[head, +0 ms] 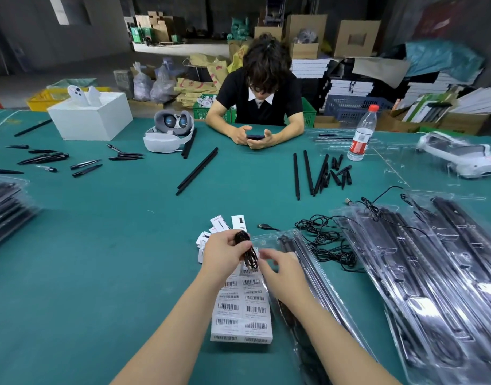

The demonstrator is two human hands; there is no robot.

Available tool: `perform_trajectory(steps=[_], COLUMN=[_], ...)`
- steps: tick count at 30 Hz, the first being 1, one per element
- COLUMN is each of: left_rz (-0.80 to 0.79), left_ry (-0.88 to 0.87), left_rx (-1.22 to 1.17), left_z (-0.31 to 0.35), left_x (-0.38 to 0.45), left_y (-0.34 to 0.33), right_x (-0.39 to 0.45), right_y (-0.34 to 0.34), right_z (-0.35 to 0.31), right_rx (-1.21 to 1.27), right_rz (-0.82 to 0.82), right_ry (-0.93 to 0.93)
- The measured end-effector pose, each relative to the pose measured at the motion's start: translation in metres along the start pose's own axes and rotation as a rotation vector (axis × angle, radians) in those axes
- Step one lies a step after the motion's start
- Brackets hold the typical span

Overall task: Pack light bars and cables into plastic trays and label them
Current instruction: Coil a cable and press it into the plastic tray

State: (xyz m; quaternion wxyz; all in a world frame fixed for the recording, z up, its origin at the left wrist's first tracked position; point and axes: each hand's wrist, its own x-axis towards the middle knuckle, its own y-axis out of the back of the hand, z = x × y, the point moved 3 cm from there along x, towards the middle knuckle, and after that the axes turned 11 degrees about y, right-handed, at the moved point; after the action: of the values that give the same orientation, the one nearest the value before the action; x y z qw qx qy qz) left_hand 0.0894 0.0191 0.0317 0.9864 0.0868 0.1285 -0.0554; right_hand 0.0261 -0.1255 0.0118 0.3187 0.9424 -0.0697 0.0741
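A stack of packed trays (5, 207) is seen at the far left edge of the green worktop (100, 259). Behind it, short black pieces (44, 158) are spread about, and a white box (91, 118) is set near the back w/ a white controller (79, 94) on top. A white headset (168, 133) is placed just right of the box. Two long black light bars (197, 172) are laid side by side near the middle.

In front, a sheet of barcode labels (243, 307) is laid flat, w/ small loose labels (222, 226) fanned out at its far end. Above the sheet, a coiled black cable (248, 250) is gripped by the left hand (225, 252), fingers curled round the bundle. The right hand (280, 269) is held just beside it, fingers loosely bent toward the coil; whether it is touched can't be told.

Across the worktop, a phone (255, 137) is held by a person in black (259, 98).

Right of the hands, a clear plastic tray (308, 276) w/ bars inside is laid lengthwise. A loose tangle of black cable (327, 240) is spread next to it. More bars and short pieces (322, 173) are laid further back, near a water bottle (362, 134). A big heap of packed clear trays (433, 273) is piled at the right, and a 2nd white headset (461, 157) is set behind it.
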Motion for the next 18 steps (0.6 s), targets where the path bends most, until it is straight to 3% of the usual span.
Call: perform_trajectory(steps=[2, 7, 11, 18], left_rz=[0.039, 0.133, 0.211, 0.141], left_ry=[-0.021, -0.060, -0.205, -0.444], left_rx=[0.065, 0.173, 0.330, 0.475], left_z=[-0.001, 0.002, 0.003, -0.002], left_x=[0.001, -0.003, -0.012, -0.031], left_y=[-0.002, -0.009, -0.015, -0.029], right_x=[0.004, 0.013, 0.015, 0.016], right_y=[0.002, 0.007, 0.005, 0.013], right_z=[0.005, 0.004, 0.002, 0.000], right_rx=[-0.117, -0.156, -0.152, -0.018], right_rz=[-0.096, -0.112, -0.208, -0.268], right_ry=[0.017, 0.015, -0.040, -0.166])
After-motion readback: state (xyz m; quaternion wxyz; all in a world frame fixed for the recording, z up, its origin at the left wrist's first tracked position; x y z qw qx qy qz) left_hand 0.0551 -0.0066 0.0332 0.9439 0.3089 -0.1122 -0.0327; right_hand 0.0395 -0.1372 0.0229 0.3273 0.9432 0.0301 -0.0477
